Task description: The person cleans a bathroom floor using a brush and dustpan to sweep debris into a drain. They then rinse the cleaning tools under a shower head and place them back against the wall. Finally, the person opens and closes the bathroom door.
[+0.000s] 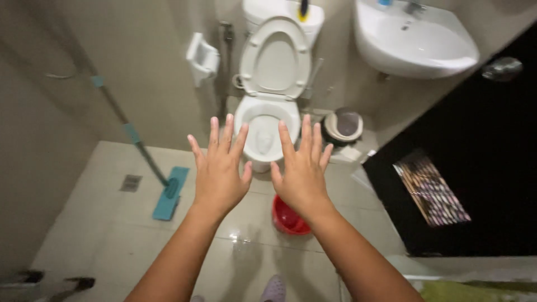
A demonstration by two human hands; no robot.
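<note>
Both hands are held out flat, backs up, fingers spread wide and gripping nothing. Just past the fingertips of the left hand [219, 173] and right hand [302, 174] stands the toilet [267, 120], seat raised against the tank. Below the right palm sits a red pail [286, 219] on the wet tiled floor [112, 223]. It looks light, stiff plastic, likely slippery when wet; its rim seems the best hold. Well left of the left fingers a teal mop [170, 193] leans against the wall. Right of the right fingers stands a bin [343, 126], with the sink [414, 39] above.
</note>
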